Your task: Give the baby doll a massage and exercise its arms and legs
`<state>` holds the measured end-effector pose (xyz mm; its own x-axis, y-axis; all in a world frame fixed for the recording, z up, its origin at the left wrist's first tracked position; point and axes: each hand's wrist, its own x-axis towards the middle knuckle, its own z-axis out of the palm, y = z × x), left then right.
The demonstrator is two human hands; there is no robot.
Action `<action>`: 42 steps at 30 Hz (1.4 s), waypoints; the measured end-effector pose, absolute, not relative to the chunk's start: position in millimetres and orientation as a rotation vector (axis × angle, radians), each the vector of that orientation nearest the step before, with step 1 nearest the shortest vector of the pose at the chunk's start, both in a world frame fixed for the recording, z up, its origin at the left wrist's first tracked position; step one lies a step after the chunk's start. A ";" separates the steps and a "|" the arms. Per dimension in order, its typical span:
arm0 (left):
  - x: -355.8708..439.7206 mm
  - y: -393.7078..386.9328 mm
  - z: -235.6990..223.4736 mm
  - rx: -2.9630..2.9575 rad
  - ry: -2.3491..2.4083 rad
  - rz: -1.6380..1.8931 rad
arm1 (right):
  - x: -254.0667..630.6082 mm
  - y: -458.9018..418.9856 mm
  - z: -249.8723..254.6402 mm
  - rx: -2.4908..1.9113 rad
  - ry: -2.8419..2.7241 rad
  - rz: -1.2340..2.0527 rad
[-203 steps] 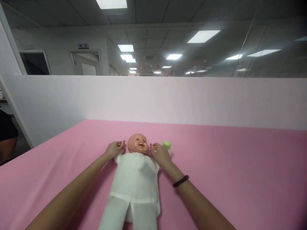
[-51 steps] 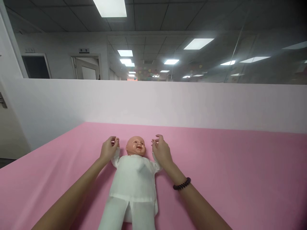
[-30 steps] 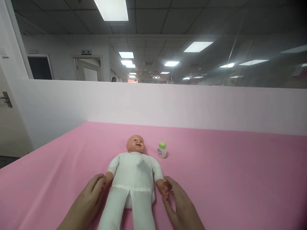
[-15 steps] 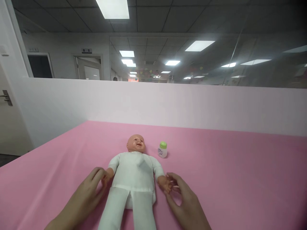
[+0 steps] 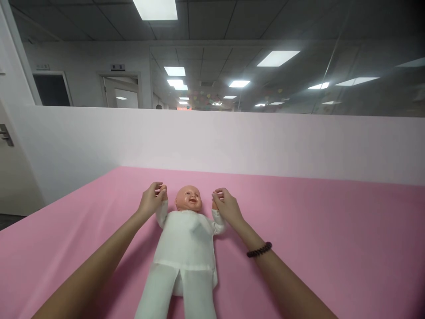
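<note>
A baby doll in a white top and trousers lies on its back on the pink cloth, its head pointing away from me. Beside the head on the left, my left hand is closed around one of the doll's hands, lifting that arm upward. On the other side my right hand grips the doll's other hand, which my fingers mostly cover. Both doll arms are bent up next to its head. A dark coiled band circles my right wrist. The small green-capped jar is hidden behind my right hand.
A low white wall runs along the far edge of the pink surface, with a glass pane above it. At the far left stands a door with a metal handle.
Both my hands have moved forward, raising the doll's arms from its sides to beside its head. The jar, visible before, is now covered by my right hand.
</note>
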<state>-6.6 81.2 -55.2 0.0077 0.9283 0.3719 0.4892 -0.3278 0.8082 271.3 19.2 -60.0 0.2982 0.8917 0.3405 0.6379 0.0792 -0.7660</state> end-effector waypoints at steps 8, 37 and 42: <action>11.3 135.3 -102.5 1.784 1.530 1.114 | 270.4 64.4 -91.9 -1.813 -1.546 0.365; -54.8 -9.8 -79.7 2.325 1.374 1.416 | 274.8 -79.2 -70.2 -1.279 -1.453 0.367; -64.3 -39.6 -97.2 2.412 1.452 1.348 | 273.1 -108.1 -85.8 -1.329 -1.550 0.297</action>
<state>-64.3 -39.6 -97.2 0.1945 0.7277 0.6577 0.7098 -0.5672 0.4177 273.1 -108.1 -85.8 0.1385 0.8392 0.5259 0.5856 0.3588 -0.7268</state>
